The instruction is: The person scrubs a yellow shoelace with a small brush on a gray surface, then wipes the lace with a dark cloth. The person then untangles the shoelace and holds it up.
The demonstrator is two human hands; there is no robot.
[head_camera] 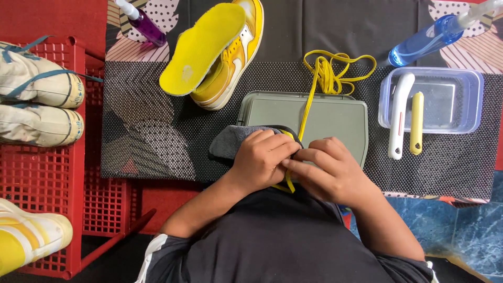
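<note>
Fingers (272, 149) of my left hand (259, 162) curl tight over a grey cloth (233, 139), pinching a yellow shoelace (309, 102) inside its fold. My right hand (330, 170) sits touching the left, its fingers pressed together on the same lace just beside the cloth. From that pinch the lace runs away from me across a grey-green lidded box (335, 118) and ends in a loose tangle beyond the box's far edge; a short loop of it also shows beneath my hands.

Further out on the dotted black mat (152, 141) covering the tabletop, a yellow and white sneaker (236, 63) lies on its side with a yellow insole (201, 47) leaning against it. To the right, a clear plastic tub (469, 99) carries a white brush handle (399, 112) and a yellow one (416, 123) across its near rim. A blue spray bottle (427, 39) and a purple one (144, 23) lie at the far edge. White sneakers (39, 99) rest on a red crate (63, 194) to the left.
</note>
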